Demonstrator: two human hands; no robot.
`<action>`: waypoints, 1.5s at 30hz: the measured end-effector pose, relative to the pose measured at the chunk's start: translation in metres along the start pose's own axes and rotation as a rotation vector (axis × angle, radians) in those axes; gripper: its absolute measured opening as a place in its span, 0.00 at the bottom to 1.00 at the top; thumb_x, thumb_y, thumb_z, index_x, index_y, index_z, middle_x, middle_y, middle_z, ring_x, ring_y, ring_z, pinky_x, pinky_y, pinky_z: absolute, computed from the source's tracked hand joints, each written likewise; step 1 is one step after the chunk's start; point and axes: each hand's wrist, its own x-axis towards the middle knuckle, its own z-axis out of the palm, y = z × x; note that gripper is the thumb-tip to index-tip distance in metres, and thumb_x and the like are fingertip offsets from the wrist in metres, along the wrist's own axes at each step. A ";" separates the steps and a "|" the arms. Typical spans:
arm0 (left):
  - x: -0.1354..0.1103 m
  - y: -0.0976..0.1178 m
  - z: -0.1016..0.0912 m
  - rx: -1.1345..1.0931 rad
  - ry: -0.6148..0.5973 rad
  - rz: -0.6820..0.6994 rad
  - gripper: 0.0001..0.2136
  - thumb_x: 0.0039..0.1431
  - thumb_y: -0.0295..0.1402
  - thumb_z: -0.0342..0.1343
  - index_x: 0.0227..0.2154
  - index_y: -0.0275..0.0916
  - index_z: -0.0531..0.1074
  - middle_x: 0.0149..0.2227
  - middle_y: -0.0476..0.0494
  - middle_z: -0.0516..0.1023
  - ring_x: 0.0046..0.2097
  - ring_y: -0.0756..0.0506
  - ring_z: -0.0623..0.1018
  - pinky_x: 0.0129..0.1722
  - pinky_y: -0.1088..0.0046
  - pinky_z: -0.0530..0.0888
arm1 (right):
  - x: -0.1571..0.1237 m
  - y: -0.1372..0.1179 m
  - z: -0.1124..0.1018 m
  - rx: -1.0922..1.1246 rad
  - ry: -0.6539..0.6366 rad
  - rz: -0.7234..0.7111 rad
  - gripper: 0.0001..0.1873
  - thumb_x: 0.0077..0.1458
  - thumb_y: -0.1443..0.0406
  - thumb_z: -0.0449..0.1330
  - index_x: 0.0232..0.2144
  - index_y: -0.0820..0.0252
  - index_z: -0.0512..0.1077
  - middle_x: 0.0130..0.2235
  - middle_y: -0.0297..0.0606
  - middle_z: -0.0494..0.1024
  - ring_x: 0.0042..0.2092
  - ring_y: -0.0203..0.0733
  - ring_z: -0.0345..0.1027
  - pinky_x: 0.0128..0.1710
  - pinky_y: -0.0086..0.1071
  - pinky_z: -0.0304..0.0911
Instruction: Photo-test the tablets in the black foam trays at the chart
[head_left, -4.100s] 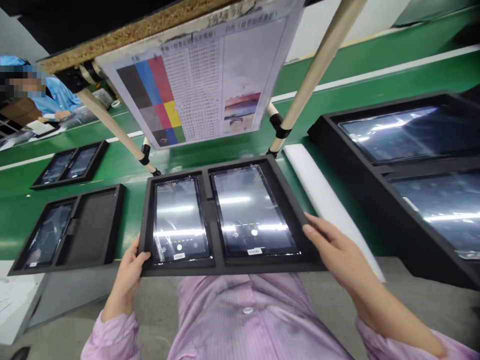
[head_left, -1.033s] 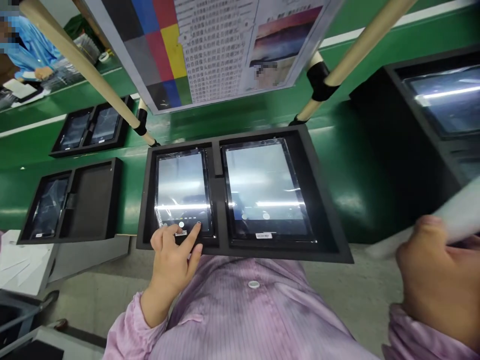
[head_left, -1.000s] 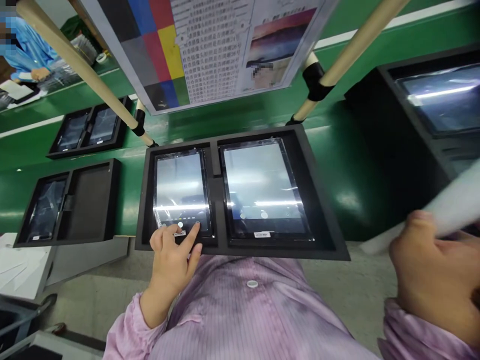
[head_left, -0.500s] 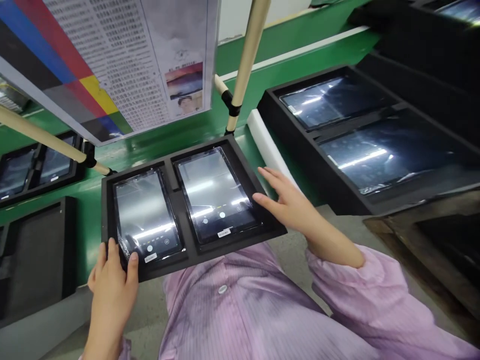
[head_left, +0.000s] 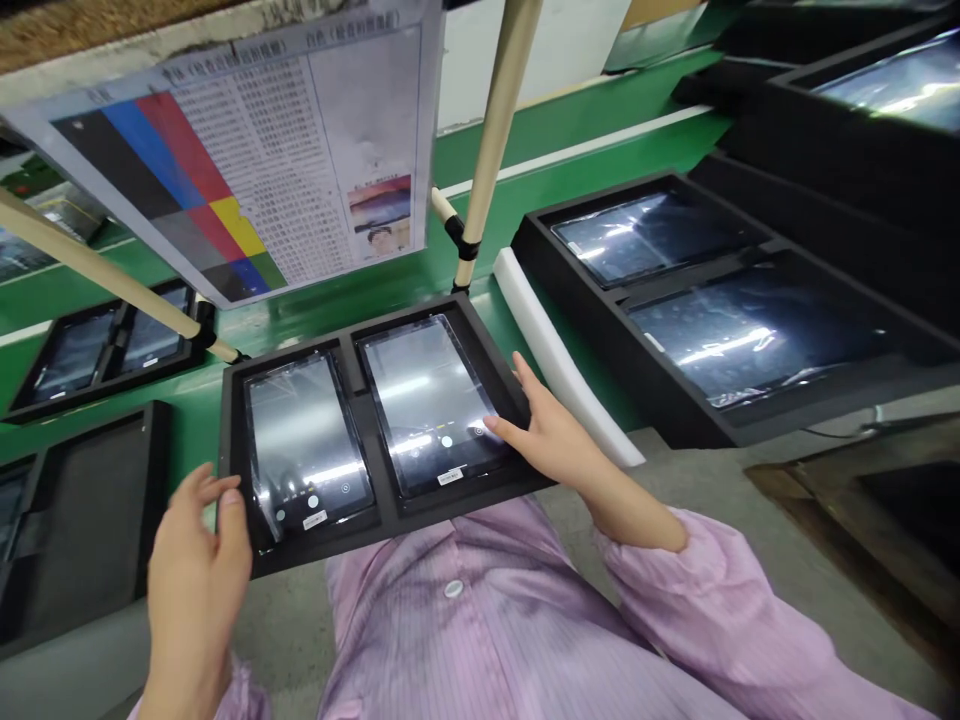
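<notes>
A black foam tray [head_left: 385, 505] lies before me with two tablets side by side in its recesses. Both the left tablet [head_left: 304, 430] and the right tablet [head_left: 420, 400] have lit, greyish screens with round icons near the lower edge and a small white label below. My right hand [head_left: 551, 430] is open at the tray's right side. Its thumb reaches over the right tablet's lower right corner; whether it touches the glass I cannot tell. Beside the tray's lower left edge is my left hand [head_left: 196, 570], fingers slightly bent and apart, holding nothing.
A white foam strip [head_left: 562, 360] runs between my tray and a stack of black trays [head_left: 622, 310] with dark tablets. To the left lie another tray with tablets [head_left: 142, 350] and a bare-recessed tray [head_left: 90, 510]. Beige poles [head_left: 491, 130] flank a hanging printed sheet [head_left: 300, 150].
My left hand has come off the tray's left edge, moving left. My right hand has shifted left, its thumb now over the right tablet. The view has tilted up slightly.
</notes>
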 end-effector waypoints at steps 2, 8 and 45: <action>0.006 -0.014 0.005 0.303 -0.174 0.036 0.26 0.63 0.42 0.49 0.59 0.30 0.67 0.50 0.25 0.79 0.62 0.24 0.69 0.61 0.35 0.60 | -0.001 0.003 0.001 0.026 0.037 0.009 0.53 0.58 0.46 0.58 0.73 0.60 0.39 0.71 0.54 0.53 0.70 0.60 0.50 0.62 0.54 0.59; -0.003 -0.040 0.021 -0.131 -0.126 -0.169 0.32 0.59 0.48 0.55 0.63 0.34 0.64 0.54 0.28 0.77 0.62 0.32 0.71 0.63 0.47 0.63 | -0.002 -0.003 0.003 -0.065 0.064 0.025 0.44 0.59 0.48 0.56 0.71 0.58 0.50 0.65 0.55 0.63 0.32 0.44 0.73 0.42 0.49 0.73; -0.005 0.033 0.037 -0.608 0.172 0.456 0.53 0.50 0.49 0.69 0.71 0.39 0.45 0.69 0.25 0.53 0.69 0.29 0.59 0.66 0.49 0.60 | 0.007 -0.138 0.080 1.158 -0.119 -0.150 0.32 0.50 0.37 0.62 0.42 0.57 0.76 0.44 0.45 0.82 0.57 0.58 0.72 0.55 0.53 0.70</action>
